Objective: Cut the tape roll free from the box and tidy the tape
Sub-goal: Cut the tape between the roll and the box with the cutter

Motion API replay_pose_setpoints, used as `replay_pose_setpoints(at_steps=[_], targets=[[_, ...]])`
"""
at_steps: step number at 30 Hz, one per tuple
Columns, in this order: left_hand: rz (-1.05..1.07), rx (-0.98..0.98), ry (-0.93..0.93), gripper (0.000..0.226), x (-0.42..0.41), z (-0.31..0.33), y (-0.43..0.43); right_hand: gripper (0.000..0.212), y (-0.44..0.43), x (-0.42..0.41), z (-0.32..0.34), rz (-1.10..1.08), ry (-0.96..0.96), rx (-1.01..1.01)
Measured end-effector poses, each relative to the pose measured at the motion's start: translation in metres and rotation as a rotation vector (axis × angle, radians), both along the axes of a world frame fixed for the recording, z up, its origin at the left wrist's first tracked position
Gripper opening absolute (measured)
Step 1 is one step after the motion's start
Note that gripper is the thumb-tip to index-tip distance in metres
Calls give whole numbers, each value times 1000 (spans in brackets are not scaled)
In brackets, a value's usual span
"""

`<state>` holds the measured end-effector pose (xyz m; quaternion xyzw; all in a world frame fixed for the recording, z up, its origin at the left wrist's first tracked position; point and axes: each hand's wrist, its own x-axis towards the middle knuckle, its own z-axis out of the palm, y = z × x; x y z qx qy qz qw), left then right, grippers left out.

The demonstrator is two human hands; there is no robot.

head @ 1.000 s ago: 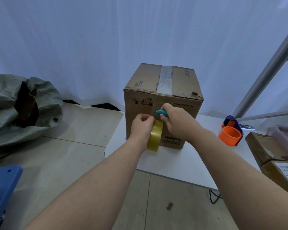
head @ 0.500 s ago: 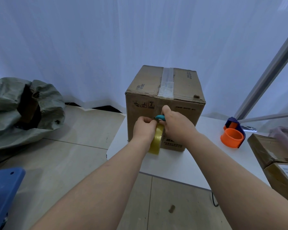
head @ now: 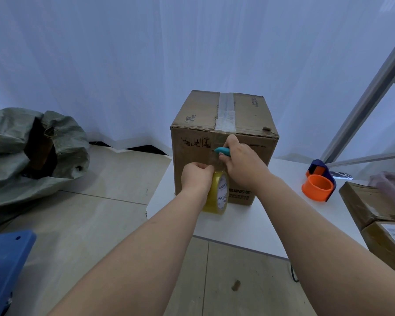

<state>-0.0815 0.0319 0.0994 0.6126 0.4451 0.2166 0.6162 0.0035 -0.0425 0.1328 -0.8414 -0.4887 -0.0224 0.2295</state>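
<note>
A brown cardboard box (head: 196, 115) stands on the white table (head: 237, 224), with clear tape running over its top and down the front face. My left hand (head: 197, 175) grips a yellowish tape roll (head: 218, 193) held on edge against the lower front of the box. Just above it, my right hand (head: 243, 161) is closed around a small teal cutter (head: 222, 150), whose tip rests against the box front at the tape strip. Whether the strip between roll and box is severed is hidden by my hands.
An orange and blue tape dispenser (head: 318, 183) sits on the table to the right. Two more cardboard boxes (head: 374, 215) lie at the right edge. A grey-green sack (head: 32, 151) slumps on the floor at left, with a blue object (head: 5, 265) at bottom left.
My right hand with the cutter has shifted slightly up the box front, while my left hand and the roll stay low. The view has tilted a little.
</note>
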Motion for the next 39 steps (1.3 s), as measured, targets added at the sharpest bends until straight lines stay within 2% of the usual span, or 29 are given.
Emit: replay_pose_setpoints(at_steps=[2, 5, 12, 16, 20, 24, 34, 39], targets=[[11, -14, -21, 17, 0, -2, 0, 14, -2, -2, -3, 25, -45, -68], [30, -15, -52, 11, 1, -4, -2, 16, -5, -6, -7, 45, -227, -179], [56, 19, -47, 16, 2, -4, 0, 19, -1, -13, -4, 48, -392, -226], [52, 33, -38, 18, 2, -3, 1, 28, 3, -17, -1, 27, -402, -251], [43, 66, -23, 17, 1, -3, 2, 24, 2, -16, 1, 24, -396, -289], [44, 107, -14, 17, 1, -3, 2, 30, -4, -12, 1, 5, -408, -298], [20, 160, 21, 16, -2, -3, 3, 27, -9, -10, 1, 5, -436, -287], [23, 177, 63, 12, -5, -7, 2, 12, -28, -8, 5, -9, -395, -337]])
